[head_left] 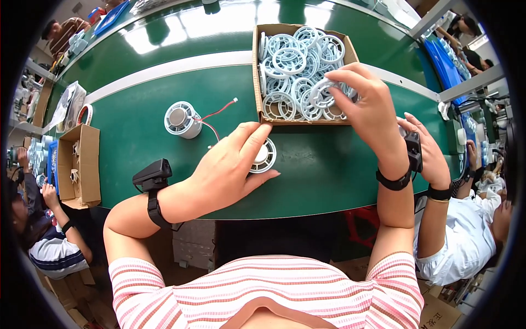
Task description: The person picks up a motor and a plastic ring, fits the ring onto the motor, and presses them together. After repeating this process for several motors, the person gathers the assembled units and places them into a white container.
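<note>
My right hand (371, 107) pinches a pale blue plastic ring (323, 97) between thumb and index finger, over the cardboard box (312, 122). Many similar rings (289, 61) fill that box in a loose heap. On the green table, my left hand (229, 160) curls around a round spoked plastic motor housing (267, 159) with a pale centre, covering most of it. Left of this hand stands another motor housing (187, 126), a white cylinder with a grey metal disc on top. Its thin red and white wires (219, 111) end in a small white connector.
An open cardboard box (93, 167) stands at the table's left side, beside a clear plastic bag (70, 107) and a tape roll (85, 115). A co-worker's hand (430, 148) rests close to my right forearm. Another person sits at the left.
</note>
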